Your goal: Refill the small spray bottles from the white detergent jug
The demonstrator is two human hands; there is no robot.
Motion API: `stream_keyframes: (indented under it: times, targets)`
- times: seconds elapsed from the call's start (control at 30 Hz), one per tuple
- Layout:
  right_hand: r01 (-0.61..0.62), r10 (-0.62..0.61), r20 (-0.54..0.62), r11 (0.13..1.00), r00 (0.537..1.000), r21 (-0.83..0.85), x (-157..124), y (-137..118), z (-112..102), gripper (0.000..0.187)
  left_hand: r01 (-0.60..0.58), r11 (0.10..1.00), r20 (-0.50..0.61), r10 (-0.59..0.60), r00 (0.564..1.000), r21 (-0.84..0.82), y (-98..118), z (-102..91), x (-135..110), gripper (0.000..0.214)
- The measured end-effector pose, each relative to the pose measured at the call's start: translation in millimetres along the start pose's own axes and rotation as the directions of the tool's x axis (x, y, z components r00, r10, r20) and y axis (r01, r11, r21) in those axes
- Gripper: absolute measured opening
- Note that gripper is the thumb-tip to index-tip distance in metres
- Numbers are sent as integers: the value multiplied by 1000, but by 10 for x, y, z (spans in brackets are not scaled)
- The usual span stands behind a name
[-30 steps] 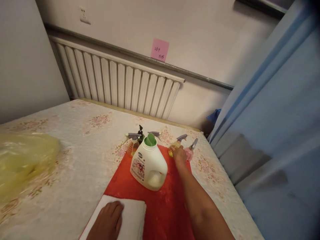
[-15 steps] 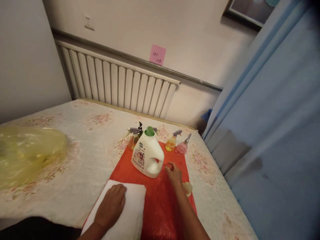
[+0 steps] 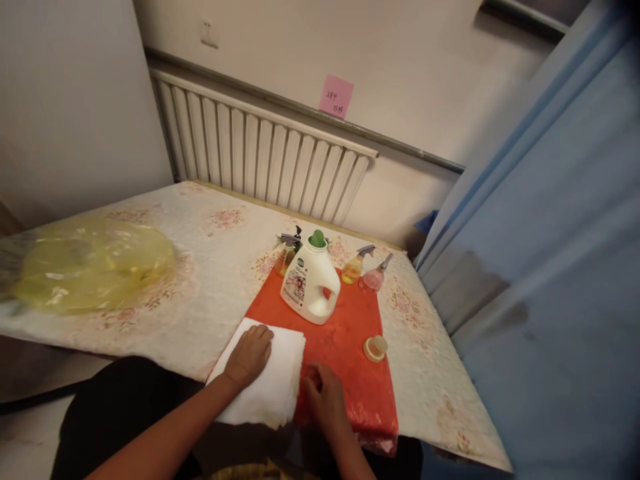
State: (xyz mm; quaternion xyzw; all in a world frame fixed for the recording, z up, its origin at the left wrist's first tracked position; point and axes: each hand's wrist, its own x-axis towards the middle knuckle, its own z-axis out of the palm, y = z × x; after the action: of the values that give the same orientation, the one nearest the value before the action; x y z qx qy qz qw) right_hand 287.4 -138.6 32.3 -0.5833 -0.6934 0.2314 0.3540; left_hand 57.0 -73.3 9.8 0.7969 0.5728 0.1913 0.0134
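Note:
A folded white towel [image 3: 280, 393] lies on a shiny red sheet [image 3: 357, 373] at the front of the table. My left hand [image 3: 253, 353] rests palm down on the towel, its fingers laid along the surface. Beside the towel's right edge, my right hand [image 3: 325, 393] hovers low over the red sheet with loosely bent fingers and nothing visible in them. Its fingertips are partly blurred. A white jug [image 3: 307, 290] with a handle and a green spout stands behind the towel. A pale round cap [image 3: 375, 348] lies on the sheet's right side.
Behind the jug stand a yellow spray bottle [image 3: 353, 268], a pink one [image 3: 373, 278], and an amber one [image 3: 285, 260] partly hidden. A crumpled yellow plastic bag [image 3: 100, 267] lies on the flowered tablecloth [image 3: 215, 247] at left. A blue curtain [image 3: 540, 267] hangs at right.
My right hand has moved from beside the jug's handle toward me, to the towel's right edge. My left hand stays on the towel. The camera view has shifted, showing more of the table's front.

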Motion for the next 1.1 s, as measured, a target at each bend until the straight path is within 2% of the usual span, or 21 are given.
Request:
stream_keyframes:
  times: [0.17, 0.3, 0.37, 0.47, 0.57, 0.67, 0.77, 0.87, 1.1]
  targets:
    - [140, -134, 102, 989, 986, -52, -199, -186, 240, 36, -27, 999, 14, 27, 1000, 17, 10, -20, -42, 19]
    - [294, -264, 205, 946, 942, -135, -284, -259, 366, 42, -55, 998, -45, 54, 998, -34, -16, 1, -88, 21]
    - [315, -278, 228, 938, 933, -146, -296, -273, 388, 42, -60, 997, -82, 55, 995, -56, -29, 16, -102, 23]
    - [306, -271, 226, 943, 936, -135, -274, -235, 360, 41, -61, 997, -98, 55, 994, -54, -40, 34, -110, 25]
    - [228, -202, 157, 959, 967, -171, -198, -96, 254, 39, -67, 996, -103, 62, 993, -51, -50, 57, -110, 24]
    - [65, -57, 36, 947, 998, -314, -94, 119, 96, 42, -72, 995, -115, 65, 991, -64, -63, 83, -110, 24]
    - [-32, 63, 42, 855, 997, -517, -22, 306, -45, 45, -74, 996, -112, 69, 991, -47, -69, 96, -107, 24]
    - [-11, 72, 91, 840, 993, -543, -2, 386, -120, 45, -78, 996, -113, 74, 991, -31, -66, 92, -104, 25]
    - [14, 69, 131, 839, 989, -545, -21, 352, -186, 39, -91, 996, -119, 90, 989, -8, -71, 97, -112, 25]
